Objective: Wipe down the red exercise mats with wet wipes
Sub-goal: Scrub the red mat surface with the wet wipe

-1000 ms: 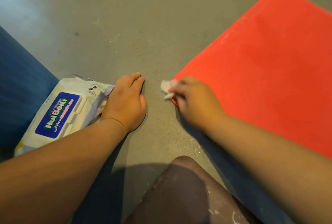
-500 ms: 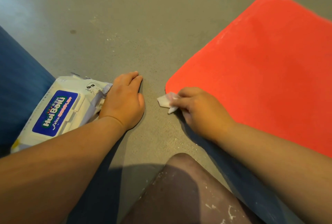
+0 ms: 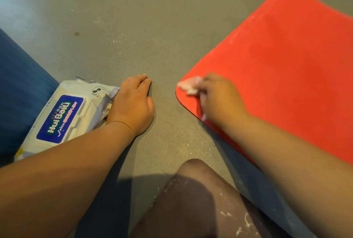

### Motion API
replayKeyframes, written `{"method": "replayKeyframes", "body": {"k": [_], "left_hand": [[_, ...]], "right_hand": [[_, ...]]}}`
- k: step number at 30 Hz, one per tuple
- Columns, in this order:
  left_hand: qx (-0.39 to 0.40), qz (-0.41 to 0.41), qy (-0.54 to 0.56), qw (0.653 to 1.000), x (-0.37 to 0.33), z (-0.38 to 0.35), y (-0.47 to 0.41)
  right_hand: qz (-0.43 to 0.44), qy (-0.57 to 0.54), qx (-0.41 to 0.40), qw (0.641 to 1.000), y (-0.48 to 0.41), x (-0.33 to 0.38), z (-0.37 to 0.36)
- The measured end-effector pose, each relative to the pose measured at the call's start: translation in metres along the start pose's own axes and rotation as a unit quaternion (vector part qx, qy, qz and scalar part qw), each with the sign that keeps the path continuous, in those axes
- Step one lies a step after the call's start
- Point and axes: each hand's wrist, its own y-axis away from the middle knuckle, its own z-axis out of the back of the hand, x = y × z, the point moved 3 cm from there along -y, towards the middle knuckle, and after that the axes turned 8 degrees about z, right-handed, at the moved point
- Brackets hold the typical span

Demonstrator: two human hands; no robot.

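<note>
Beside the red mat, on the grey floor, the person's two bare arms reach forward from the bottom of the head view. At the mat's nearest rounded corner, the right hand is curled shut around a crumpled white wet wipe; the wad sticks out past the fingertips and lies pressed on the red surface, just inside the corner's edge. Hand and wipe are a little blurred. Faint pale streaks show on the mat farther up from that corner. Well apart from the mat, across a bare strip of floor, the left hand rests palm down with its fingers loosely together and lightly bent, gripping nothing; its outer edge touches the end of a pack of wet wipes. That white pack lies flat on the floor on the far side of the left hand from the mat, its blue label facing up and its flip lid closed. Beyond the pack, still farther from the mat, a blue mat covers the floor. Close to the mat's near edge, a knee in dark fabric flecked with white marks rises between the forearms, and another blue surface lies along that edge under the right forearm.
</note>
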Motion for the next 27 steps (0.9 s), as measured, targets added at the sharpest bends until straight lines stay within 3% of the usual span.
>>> {"method": "replayKeyframes", "body": {"k": [3, 9, 11, 13, 16, 19, 23, 25, 27], "left_hand": [[-0.003, 0.001, 0.001, 1.0, 0.0, -0.001, -0.002], [0.009, -0.012, -0.011, 1.0, -0.003, 0.002, 0.004], [0.02, -0.026, -0.015, 0.999, -0.012, 0.004, 0.011], [0.026, -0.027, -0.005, 0.999, -0.022, 0.001, 0.03], [0.013, 0.01, 0.036, 0.999, -0.035, -0.013, 0.06], [0.0, 0.045, 0.054, 0.997, -0.043, -0.022, 0.069], [-0.013, 0.064, 0.036, 0.997, -0.047, -0.026, 0.069], [-0.022, 0.071, 0.029, 0.997, -0.047, -0.028, 0.07], [-0.026, 0.072, 0.024, 0.997, -0.047, -0.028, 0.071]], "right_hand": [[-0.02, 0.051, -0.01, 0.998, -0.031, -0.008, -0.006], [0.104, -0.011, 0.044, 0.994, 0.038, 0.035, -0.003], [0.053, 0.017, 0.036, 0.998, 0.042, 0.012, 0.014], [-0.062, 0.066, -0.005, 0.996, 0.031, -0.027, 0.028], [-0.15, 0.037, -0.028, 0.988, 0.022, -0.03, 0.023], [-0.078, -0.038, -0.015, 0.996, 0.048, 0.013, 0.005], [0.055, -0.032, 0.049, 0.997, 0.086, 0.018, 0.015], [0.047, -0.032, 0.053, 0.997, 0.078, 0.0, 0.017], [-0.047, -0.074, -0.006, 0.996, 0.059, -0.026, 0.021]]}}
